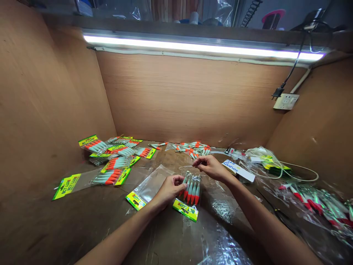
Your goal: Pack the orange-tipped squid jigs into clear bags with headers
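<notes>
My left hand (173,188) is closed at the upper left of a clear packet with a yellow BCT LURE header (185,209). Its fingers pinch a fishing lure, of which mostly the orange end shows. Beside those fingers, several pale lures with orange ends (193,191) lie side by side on the packet. My right hand (211,167) hovers just beyond them, fingers bent and apart, with nothing visible in it. Loose lures (193,148) are piled behind the right hand. A flat clear bag with a yellow header (136,200) lies left of the left hand, partly under the wrist.
Filled lure packets (118,162) are heaped at the left, beside a flat bag with a yellow header (66,186). At the right are a handwritten white card (238,170), a white cord (299,179), and red-and-silver lures in plastic (317,202). A plug (278,92) hangs by the socket (286,101).
</notes>
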`<action>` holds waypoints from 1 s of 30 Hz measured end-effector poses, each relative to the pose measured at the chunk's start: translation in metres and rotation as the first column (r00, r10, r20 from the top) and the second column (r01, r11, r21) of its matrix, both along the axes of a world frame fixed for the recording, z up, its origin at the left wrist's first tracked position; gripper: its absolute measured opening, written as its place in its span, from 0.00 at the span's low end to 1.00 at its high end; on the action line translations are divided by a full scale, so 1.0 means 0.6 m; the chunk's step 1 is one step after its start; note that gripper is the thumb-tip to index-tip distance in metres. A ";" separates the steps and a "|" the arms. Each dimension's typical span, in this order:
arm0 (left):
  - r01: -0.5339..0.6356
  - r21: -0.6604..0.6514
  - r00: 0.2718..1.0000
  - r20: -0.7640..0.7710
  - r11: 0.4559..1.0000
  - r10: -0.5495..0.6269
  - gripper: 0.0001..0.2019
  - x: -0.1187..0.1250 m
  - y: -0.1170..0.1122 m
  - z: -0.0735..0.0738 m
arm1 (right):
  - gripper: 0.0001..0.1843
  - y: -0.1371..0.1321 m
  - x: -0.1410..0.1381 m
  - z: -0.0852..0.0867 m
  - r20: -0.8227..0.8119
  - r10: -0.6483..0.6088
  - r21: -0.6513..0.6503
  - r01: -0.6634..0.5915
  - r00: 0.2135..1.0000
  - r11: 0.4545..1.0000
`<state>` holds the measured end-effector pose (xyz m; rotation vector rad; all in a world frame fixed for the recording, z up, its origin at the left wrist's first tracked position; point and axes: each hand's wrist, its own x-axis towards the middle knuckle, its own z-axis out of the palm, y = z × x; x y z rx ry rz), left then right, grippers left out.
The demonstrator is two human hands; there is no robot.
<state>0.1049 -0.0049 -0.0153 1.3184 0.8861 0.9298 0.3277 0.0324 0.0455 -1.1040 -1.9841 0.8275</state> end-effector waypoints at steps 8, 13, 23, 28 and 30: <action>-0.058 0.055 0.996 -0.061 0.997 0.062 0.20 0.003 -0.004 -0.004 | 0.16 -0.018 -0.008 0.008 0.237 0.049 -0.008 -0.049 0.970 0.999; -0.095 0.095 0.991 -0.088 0.991 0.103 0.21 0.000 0.004 -0.013 | 0.10 -0.017 -0.012 0.003 0.222 -0.027 0.093 0.006 0.975 0.996; -0.128 0.247 0.966 -0.187 0.961 0.177 0.14 -0.001 0.000 -0.014 | 0.07 -0.029 -0.023 -0.003 0.240 0.014 0.183 -0.059 0.971 0.981; -0.163 0.287 0.951 -0.211 0.944 0.228 0.12 0.000 -0.003 -0.005 | 0.04 -0.036 -0.033 -0.009 0.254 -0.036 0.287 -0.040 0.967 0.957; -0.165 0.277 0.950 -0.212 0.947 0.228 0.12 0.001 -0.001 -0.008 | 0.03 -0.037 -0.034 -0.009 0.260 -0.059 0.319 -0.028 0.964 0.947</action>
